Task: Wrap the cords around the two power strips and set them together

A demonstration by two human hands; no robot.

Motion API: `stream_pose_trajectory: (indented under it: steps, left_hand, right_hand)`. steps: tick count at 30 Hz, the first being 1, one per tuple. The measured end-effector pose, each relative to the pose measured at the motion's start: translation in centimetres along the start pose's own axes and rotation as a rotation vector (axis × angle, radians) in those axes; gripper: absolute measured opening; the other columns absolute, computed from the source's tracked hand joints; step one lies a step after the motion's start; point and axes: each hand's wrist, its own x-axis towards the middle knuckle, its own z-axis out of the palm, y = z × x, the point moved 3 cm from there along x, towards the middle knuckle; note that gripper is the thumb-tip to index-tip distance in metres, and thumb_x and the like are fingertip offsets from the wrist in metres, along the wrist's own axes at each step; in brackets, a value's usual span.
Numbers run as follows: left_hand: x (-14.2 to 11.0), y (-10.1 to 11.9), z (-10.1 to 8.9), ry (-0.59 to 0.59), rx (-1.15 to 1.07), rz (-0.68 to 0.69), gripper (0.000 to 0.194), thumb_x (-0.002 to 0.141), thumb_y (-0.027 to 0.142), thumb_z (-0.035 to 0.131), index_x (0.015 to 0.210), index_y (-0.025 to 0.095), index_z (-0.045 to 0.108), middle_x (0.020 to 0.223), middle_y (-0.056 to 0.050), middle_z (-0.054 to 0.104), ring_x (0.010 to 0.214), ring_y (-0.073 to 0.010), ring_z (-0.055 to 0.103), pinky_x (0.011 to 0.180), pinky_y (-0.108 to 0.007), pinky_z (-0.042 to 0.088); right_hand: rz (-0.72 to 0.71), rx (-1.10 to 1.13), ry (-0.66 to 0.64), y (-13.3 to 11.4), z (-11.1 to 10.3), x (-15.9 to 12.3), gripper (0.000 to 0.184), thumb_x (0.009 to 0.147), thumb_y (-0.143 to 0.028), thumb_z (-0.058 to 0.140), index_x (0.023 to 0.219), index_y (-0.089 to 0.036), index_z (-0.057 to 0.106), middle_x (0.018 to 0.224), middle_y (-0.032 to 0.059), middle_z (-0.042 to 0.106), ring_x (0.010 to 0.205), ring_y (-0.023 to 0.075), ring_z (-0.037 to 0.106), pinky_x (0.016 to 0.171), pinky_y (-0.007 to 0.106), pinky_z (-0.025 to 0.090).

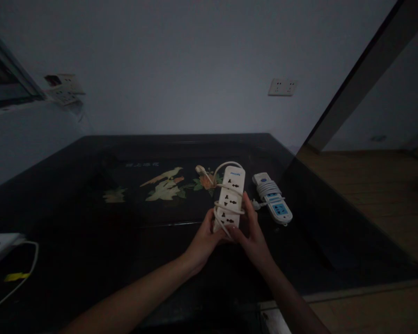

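Between my two hands is a white power strip (pixel 234 190) with several sockets and a blue brand mark at its far end. Its cord (pixel 230 209) loops loosely around the body, and the plug (pixel 200 170) sticks out at the upper left. My left hand (pixel 206 239) grips the near left corner, thumb across the near end. On the near right side, my right hand (pixel 252 234) closes on the strip, its thumb by the cord. To the right lies a second power strip (pixel 279 209) with blue socket panels, its cord wrapped tightly around the middle.
The black table (pixel 153 260) carries a painted bird and flowers. At the left edge sits a white device (pixel 2 246) with a cord and yellow tag (pixel 16 277). Wall sockets (pixel 282 87) are on the wall behind. Wooden floor (pixel 362 185) lies to the right.
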Motion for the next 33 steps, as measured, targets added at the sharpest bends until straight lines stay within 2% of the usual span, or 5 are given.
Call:
stream_pose_trajectory:
  steps: [4, 12, 16, 23, 33]
  left_hand:
    - [0.4, -0.8, -0.1, 0.011, -0.01, 0.006, 0.051, 0.076, 0.025, 0.07, 0.121, 0.025, 0.047, 0.122, -0.007, 0.06, 0.112, -0.0215, 0.057, 0.09, -0.032, 0.048]
    - [0.5, -1.6, -0.5, -0.068, -0.073, -0.05, 0.061, 0.073, 0.029, 0.075, 0.124, 0.029, 0.041, 0.125, -0.008, 0.056, 0.112, -0.0228, 0.056, 0.089, -0.037, 0.049]
    - [0.5, -1.4, -0.8, -0.142, -0.05, -0.09, 0.073, 0.07, 0.028, 0.078, 0.129, 0.029, 0.035, 0.122, -0.009, 0.057, 0.101, -0.0224, 0.061, 0.075, -0.034, 0.054]
    - [0.4, -0.3, -1.0, -0.055, 0.057, -0.04, 0.077, 0.066, 0.035, 0.08, 0.129, 0.025, 0.036, 0.097, -0.005, 0.062, 0.071, -0.0148, 0.061, 0.044, -0.019, 0.046]
    - [-1.2, 1.5, -2.3, -0.008, 0.056, 0.027, 0.083, 0.063, 0.044, 0.081, 0.129, 0.02, 0.038, 0.089, -0.005, 0.064, 0.062, -0.0154, 0.063, 0.037, -0.016, 0.041]
  right_hand:
    - [0.016, -0.073, -0.107, 0.2, -1.5, 0.0, 0.106, 0.054, -0.022, 0.087, 0.145, -0.032, 0.032, 0.152, 0.0073, 0.033, 0.137, 0.0308, 0.034, 0.109, 0.052, 0.034]
    - [0.036, -0.003, -0.04, 0.8, -2.7, 0.5, 0.055, 0.072, -0.023, 0.075, 0.124, -0.031, 0.06, 0.135, 0.0054, 0.055, 0.119, 0.0265, 0.056, 0.093, 0.045, 0.052]
    - [-0.047, -0.066, -0.023, 0.6, -2.7, 0.3, 0.052, 0.072, -0.021, 0.075, 0.121, -0.032, 0.062, 0.138, 0.0055, 0.053, 0.123, 0.0276, 0.052, 0.089, 0.043, 0.055]
    - [-0.109, -0.161, -0.1, -0.4, -1.2, -0.7, 0.054, 0.081, -0.021, 0.067, 0.131, -0.033, 0.053, 0.15, 0.0058, 0.037, 0.135, 0.0283, 0.039, 0.095, 0.045, 0.051]
    - [-0.127, -0.197, -0.235, -1.0, 1.0, -2.6, 0.069, 0.085, -0.026, 0.062, 0.146, -0.035, 0.03, 0.159, 0.0045, 0.013, 0.144, 0.0281, 0.019, 0.104, 0.047, 0.043]
